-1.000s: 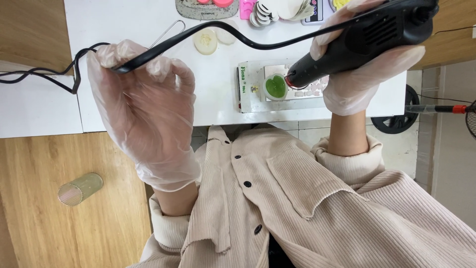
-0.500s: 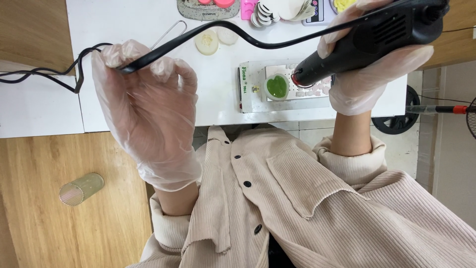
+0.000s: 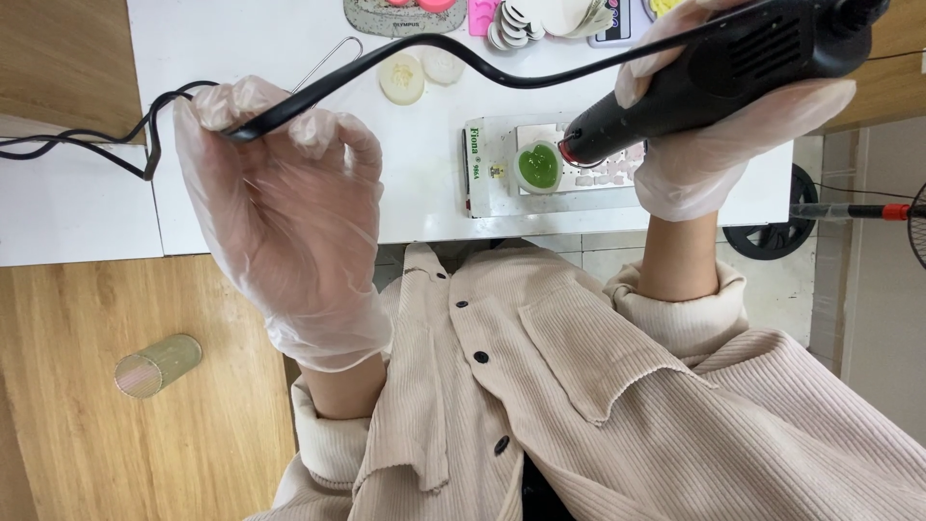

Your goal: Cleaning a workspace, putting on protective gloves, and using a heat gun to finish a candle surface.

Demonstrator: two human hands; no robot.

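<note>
The left hand [image 3: 280,207], gloved, is gripping the black cord [image 3: 453,53] with its fingers clamped round it above the white surface [image 3: 241,39]. The right hand [image 3: 719,145], also gloved, is closing its grip on the black heat gun [image 3: 714,72], whose rear is cut off at the frame edge. The nozzle is pointing at the green heart mould [image 3: 537,166] on a small metal plate [image 3: 502,193]. Farther items are cropped and hard to identify.

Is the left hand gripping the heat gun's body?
No, the left hand holds only the black cord, while the right hand grips the heat gun.
</note>
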